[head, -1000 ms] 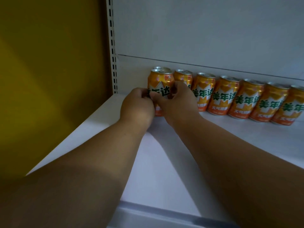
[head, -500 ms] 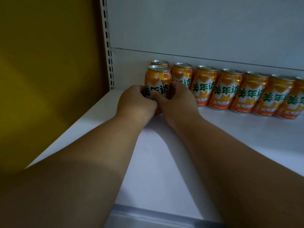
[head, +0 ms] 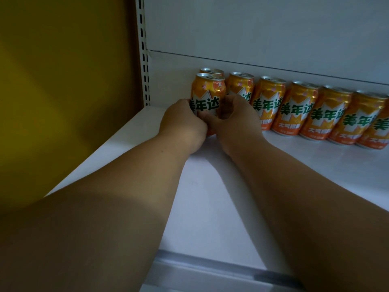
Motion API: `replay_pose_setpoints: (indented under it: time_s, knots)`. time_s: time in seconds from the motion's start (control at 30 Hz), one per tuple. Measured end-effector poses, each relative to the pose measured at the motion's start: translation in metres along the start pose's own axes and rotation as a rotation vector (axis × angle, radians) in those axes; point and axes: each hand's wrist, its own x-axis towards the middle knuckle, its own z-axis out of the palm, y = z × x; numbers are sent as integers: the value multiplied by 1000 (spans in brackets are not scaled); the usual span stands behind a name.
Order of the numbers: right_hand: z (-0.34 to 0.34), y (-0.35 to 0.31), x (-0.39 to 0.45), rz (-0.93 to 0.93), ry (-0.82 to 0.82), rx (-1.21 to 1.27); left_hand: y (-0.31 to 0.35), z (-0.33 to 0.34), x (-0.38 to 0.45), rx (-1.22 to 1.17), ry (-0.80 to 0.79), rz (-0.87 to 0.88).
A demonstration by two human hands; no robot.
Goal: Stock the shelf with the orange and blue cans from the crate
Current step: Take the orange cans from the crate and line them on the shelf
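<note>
Both hands on one orange can (head: pixel 207 102) now, upright on the white shelf (head: pixel 210 207). The left hand (head: pixel 182 125) and right hand (head: pixel 237 121) curl round its lower half, fingers closed on the sides. Just beyond the fingertips sits another can; the back row (head: pixel 315 110) runs off past the right fingers. Looks rigid, smooth, probably slippery and full, so mid-body is the safest hold.

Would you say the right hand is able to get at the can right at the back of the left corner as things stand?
Probably not directly. The back corner can shows only its top behind the front can, which both the left hand and right hand are holding, and a neighbouring can blocks the right side.
</note>
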Motion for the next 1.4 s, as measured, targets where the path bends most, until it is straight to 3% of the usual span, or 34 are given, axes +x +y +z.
replay_pose_setpoints:
  time_s: [0.4,0.53,0.63,0.77,0.93,1.17,1.4]
  knots:
    - [-1,-1,-2,-34,-2,-71,1,2,2,65,42,-2]
    - [-6,-13,-9,-46,36,-119,9,-1,-5,106,150,-40]
    - [-21,-31,-24,-91,65,-227,24,-10,-32,180,262,173]
    - [-56,-67,-61,-234,107,-306,50,-23,-78,238,283,465]
    - [-114,-94,-142,-353,163,-360,76,-22,-163,199,177,633]
    - [-208,-76,-277,-298,342,-393,102,22,-301,107,-3,808]
    - [-308,-27,-385,-148,428,-485,119,109,-414,-74,-205,859]
